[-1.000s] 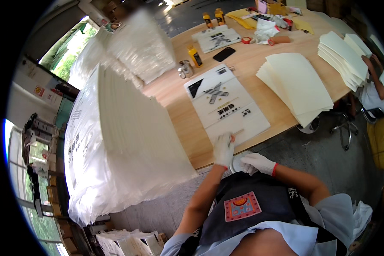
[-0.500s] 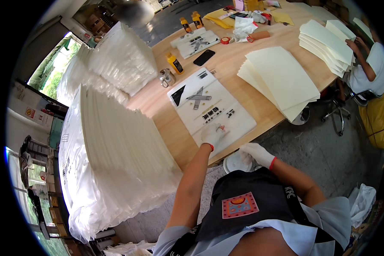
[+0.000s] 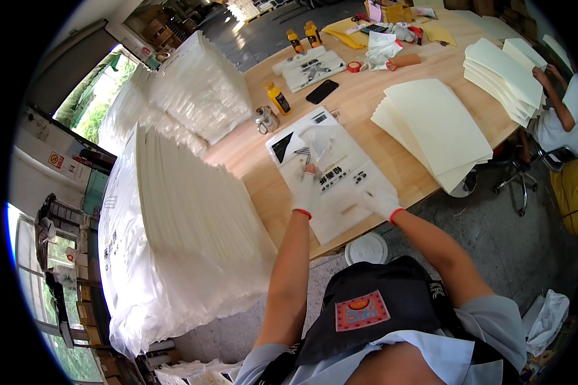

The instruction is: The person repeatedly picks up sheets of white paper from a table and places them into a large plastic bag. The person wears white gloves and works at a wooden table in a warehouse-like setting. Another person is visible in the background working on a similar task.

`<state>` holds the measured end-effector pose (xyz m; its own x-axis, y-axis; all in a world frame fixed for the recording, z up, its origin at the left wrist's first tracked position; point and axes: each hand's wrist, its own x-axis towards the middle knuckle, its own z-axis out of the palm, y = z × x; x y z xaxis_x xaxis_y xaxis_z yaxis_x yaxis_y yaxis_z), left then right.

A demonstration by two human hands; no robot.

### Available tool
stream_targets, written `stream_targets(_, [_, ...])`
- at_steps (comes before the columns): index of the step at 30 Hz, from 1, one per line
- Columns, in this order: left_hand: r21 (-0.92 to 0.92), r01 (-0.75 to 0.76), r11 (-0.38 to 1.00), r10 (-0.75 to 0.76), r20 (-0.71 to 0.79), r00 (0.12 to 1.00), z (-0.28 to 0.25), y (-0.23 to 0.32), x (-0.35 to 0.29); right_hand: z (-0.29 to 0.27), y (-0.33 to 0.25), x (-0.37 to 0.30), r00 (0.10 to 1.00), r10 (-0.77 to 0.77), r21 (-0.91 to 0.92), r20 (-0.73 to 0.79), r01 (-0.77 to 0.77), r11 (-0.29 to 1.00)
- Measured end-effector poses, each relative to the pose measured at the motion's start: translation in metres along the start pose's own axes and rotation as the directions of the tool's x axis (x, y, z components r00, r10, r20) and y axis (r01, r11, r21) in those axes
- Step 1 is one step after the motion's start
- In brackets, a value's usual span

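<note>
In a white glove with a red cuff, my left hand [image 3: 307, 186] is over the stack of printed clear plastic bags [image 3: 332, 221] on the table. Its bare fingertips look closed on the film of the top bag, which bulges up in a crumpled fold [image 3: 321, 142] just beyond them. My right hand [image 3: 380, 200], gloved the same way, rests low on the right edge of the stack, fingers stretched toward the middle. Black pencil artwork and lettering show on the bags, partly covered by the raised film.
A tall stack of plastic-wrapped sheets [image 3: 192, 212] stands close on the left. Cream paper sheets [image 3: 437, 128] lie fanned at right. Beyond the bags are a metal canister [image 3: 265, 120], an orange bottle [image 3: 278, 98] and a phone [image 3: 322, 92]. A co-worker's arm [image 3: 562, 109] reaches paper at far right.
My left hand has moved up the stack, and the top bag's film is now raised. My right hand has come from beside the table edge onto the bags. The view has shifted slightly.
</note>
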<state>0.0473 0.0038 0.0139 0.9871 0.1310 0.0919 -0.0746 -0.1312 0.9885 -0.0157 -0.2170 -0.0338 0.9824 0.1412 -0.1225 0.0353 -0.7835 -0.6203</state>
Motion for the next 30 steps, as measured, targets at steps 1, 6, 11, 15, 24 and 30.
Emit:
stream_targets(1, [-0.263, 0.069, 0.962, -0.069, 0.007, 0.998, -0.004, 0.023, 0.0, -0.01, 0.007, -0.007, 0.994, 0.076, 0.094, 0.075, -0.083, 0.992])
stream_targets(6, [0.039, 0.067, 0.997, -0.073, 0.209, 0.975, 0.002, 0.053, -0.009, -0.046, 0.011, -0.021, 0.948, 0.165, 0.395, 0.273, -0.267, 0.879])
stream_targets(11, [0.038, -0.133, 0.99, 0.116, 0.288, 0.951, 0.032, 0.052, -0.039, -0.078, -0.085, -0.025, 0.99, -0.135, 0.578, -0.042, 0.134, 0.805])
stream_targets(15, [-0.007, -0.047, 0.999, 0.047, 0.203, 0.978, 0.027, 0.024, -0.024, -0.041, -0.037, 0.001, 0.99, -0.009, 0.292, -0.142, 0.051, 0.955])
stream_targets(24, [-0.31, 0.2, 0.929, -0.098, 0.313, 0.945, 0.016, 0.077, -0.04, -0.103, -0.018, -0.059, 0.891, 0.208, 0.414, 0.403, -0.38, 0.827])
stream_targets(30, [0.207, -0.554, 0.807, 0.407, 0.486, 0.774, 0.08, 0.131, -0.096, -0.073, -0.078, -0.035, 0.798, -0.474, -0.024, -0.374, 0.502, 0.865])
